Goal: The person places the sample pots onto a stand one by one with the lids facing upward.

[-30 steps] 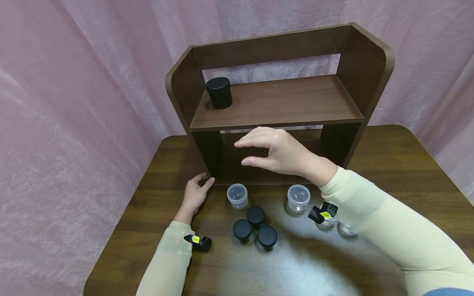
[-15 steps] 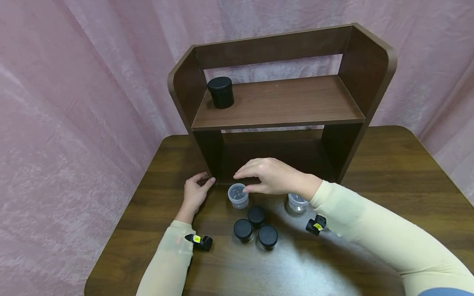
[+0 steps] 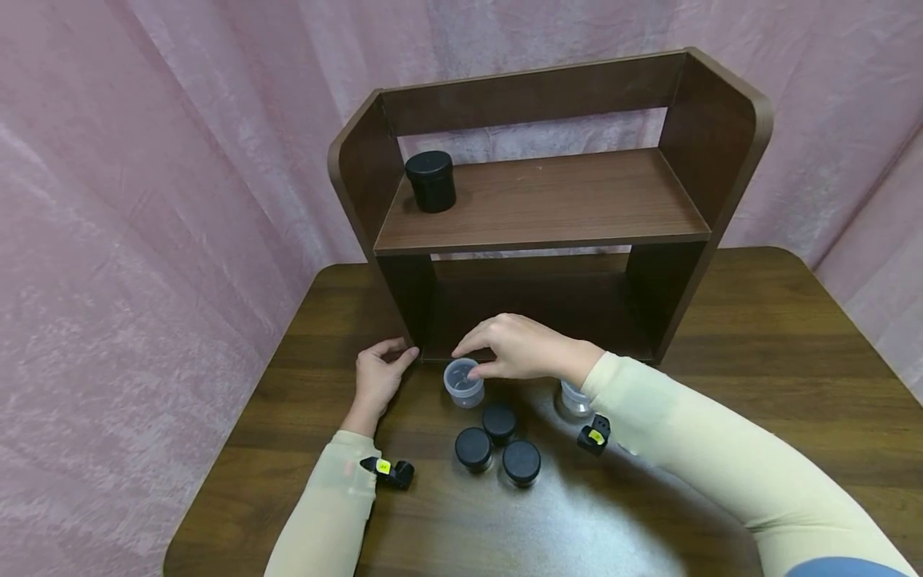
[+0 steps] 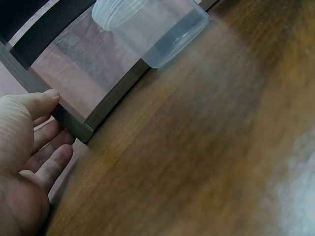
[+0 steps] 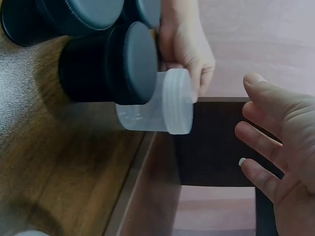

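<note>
In the head view, my left hand [image 3: 378,377] holds the lower left front corner of a brown wooden shelf unit [image 3: 541,240]. The left wrist view shows its thumb on the front edge of the side panel [image 4: 74,123], with fingers on the outer side. Just right of that stands a clear plastic jar [image 3: 464,385] with a translucent lid. Over this jar reaches my right hand [image 3: 515,346], thumb and fingers spread apart. A gap separates its fingers from the jar [image 5: 177,103] in the right wrist view.
Three small black-lidded jars [image 3: 499,422] stand close together in front of the clear jar. Another clear jar [image 3: 574,401] is partly hidden by the right wrist. A larger black jar [image 3: 431,183] sits at the left of the upper shelf. A pink curtain [image 3: 180,200] hangs behind.
My right hand has come down from in front of the shelf to the clear jar, and slightly left. My left hand has stayed at the shelf corner.
</note>
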Motion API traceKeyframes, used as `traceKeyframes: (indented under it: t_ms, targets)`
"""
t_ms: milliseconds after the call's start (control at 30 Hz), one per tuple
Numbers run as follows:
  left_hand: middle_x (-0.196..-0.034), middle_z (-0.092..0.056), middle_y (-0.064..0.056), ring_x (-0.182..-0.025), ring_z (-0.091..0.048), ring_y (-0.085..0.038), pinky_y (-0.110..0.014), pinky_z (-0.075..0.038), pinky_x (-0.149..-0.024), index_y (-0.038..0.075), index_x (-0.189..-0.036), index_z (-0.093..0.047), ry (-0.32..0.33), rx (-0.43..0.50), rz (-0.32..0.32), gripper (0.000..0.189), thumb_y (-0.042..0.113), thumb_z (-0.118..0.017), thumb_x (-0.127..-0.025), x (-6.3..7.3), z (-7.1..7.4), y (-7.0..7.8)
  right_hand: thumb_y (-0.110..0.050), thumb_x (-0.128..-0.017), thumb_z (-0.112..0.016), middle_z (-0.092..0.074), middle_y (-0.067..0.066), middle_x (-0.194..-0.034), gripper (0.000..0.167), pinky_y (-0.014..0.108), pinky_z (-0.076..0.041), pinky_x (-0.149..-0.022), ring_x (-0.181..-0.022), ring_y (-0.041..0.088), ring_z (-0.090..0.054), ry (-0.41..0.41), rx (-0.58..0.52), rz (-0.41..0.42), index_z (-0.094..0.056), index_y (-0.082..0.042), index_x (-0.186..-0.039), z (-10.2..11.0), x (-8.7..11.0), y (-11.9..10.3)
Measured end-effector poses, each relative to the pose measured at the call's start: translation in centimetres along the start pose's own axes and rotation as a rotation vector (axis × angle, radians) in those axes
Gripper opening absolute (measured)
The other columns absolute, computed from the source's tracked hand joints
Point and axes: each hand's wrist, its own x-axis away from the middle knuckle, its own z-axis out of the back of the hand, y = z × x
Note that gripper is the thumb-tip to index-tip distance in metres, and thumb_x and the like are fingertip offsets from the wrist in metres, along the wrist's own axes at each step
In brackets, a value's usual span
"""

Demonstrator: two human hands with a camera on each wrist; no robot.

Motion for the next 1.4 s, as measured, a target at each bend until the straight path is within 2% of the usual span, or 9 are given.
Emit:
traceKeyframes:
  t_ms: [167, 467, 667, 933, 1167, 1400]
  targets:
    - [-0.097, -0.071, -0.011, -0.088, -0.064, -0.021, -0.018, -0.049, -0.07, 0.002, -0.098, -0.074, 0.004, -0.012, 0.003, 0.024, 0.017, -0.08, -0.08, 0.1, -0.2, 0.0, -0.03, -0.084, -0.076, -0.065, -0.003, -0.122, 0.039, 0.027, -0.048, -0.09, -0.114, 0.011, -0.058, -0.049, -0.011, -0.027, -0.069, -0.014, -0.119, -1.1, -0.5, 0.5]
    - [-0.1, -0.07, -0.011, -0.09, -0.064, -0.022, -0.018, -0.048, -0.071, 0.003, -0.101, -0.074, -0.005, -0.014, 0.017, 0.028, 0.021, -0.08, -0.081, 0.1, -0.4, 0.0, -0.034, -0.081, -0.078, -0.056, 0.002, -0.135, 0.052, 0.034, -0.042, -0.1, -0.124, 0.016, -0.051, -0.155, -0.033, -0.1, -0.063, -0.015, -0.127, -2.4, -0.6, 1.3]
    - [-0.099, -0.071, -0.011, -0.089, -0.063, -0.021, -0.02, -0.048, -0.071, 0.003, -0.1, -0.074, -0.01, -0.021, 0.017, 0.028, 0.022, -0.08, -0.081, 0.1, -0.4, 0.0, -0.036, -0.079, -0.08, -0.056, 0.0, -0.135, 0.063, 0.031, -0.043, -0.098, -0.12, 0.013, -0.053, -0.196, -0.047, -0.14, -0.057, -0.017, -0.135, -3.4, -0.7, 1.8]
    - [-0.097, -0.07, -0.011, -0.087, -0.062, -0.02, -0.019, -0.048, -0.07, 0.002, -0.099, -0.074, -0.004, -0.003, 0.0, 0.025, 0.019, -0.079, -0.081, 0.0, -0.3, -0.1, -0.037, -0.076, -0.082, -0.056, -0.001, -0.134, 0.077, 0.03, -0.044, -0.096, -0.115, 0.01, -0.055, -0.238, -0.071, -0.173, -0.049, -0.014, -0.142, -4.5, -1.0, 2.4]
    - [-0.099, -0.07, -0.013, -0.09, -0.062, -0.023, -0.019, -0.048, -0.071, 0.002, -0.1, -0.074, -0.017, 0.024, 0.01, 0.026, 0.02, -0.079, -0.081, 0.1, -0.3, -0.1, -0.035, -0.076, -0.082, -0.058, -0.001, -0.132, 0.078, 0.031, -0.046, -0.093, -0.11, 0.011, -0.057, -0.234, -0.102, -0.191, -0.047, -0.013, -0.142, -5.2, -1.0, 2.8]
    - [-0.103, -0.068, -0.018, -0.094, -0.062, -0.026, -0.015, -0.046, -0.071, -0.001, -0.102, -0.072, -0.024, 0.015, 0.027, 0.026, 0.014, -0.077, -0.083, 0.1, -0.2, 0.0, -0.034, -0.077, -0.082, -0.056, 0.001, -0.135, 0.075, 0.031, -0.044, -0.096, -0.116, 0.012, -0.055, -0.191, -0.115, -0.164, -0.05, -0.011, -0.141, -5.3, -0.9, 2.9]
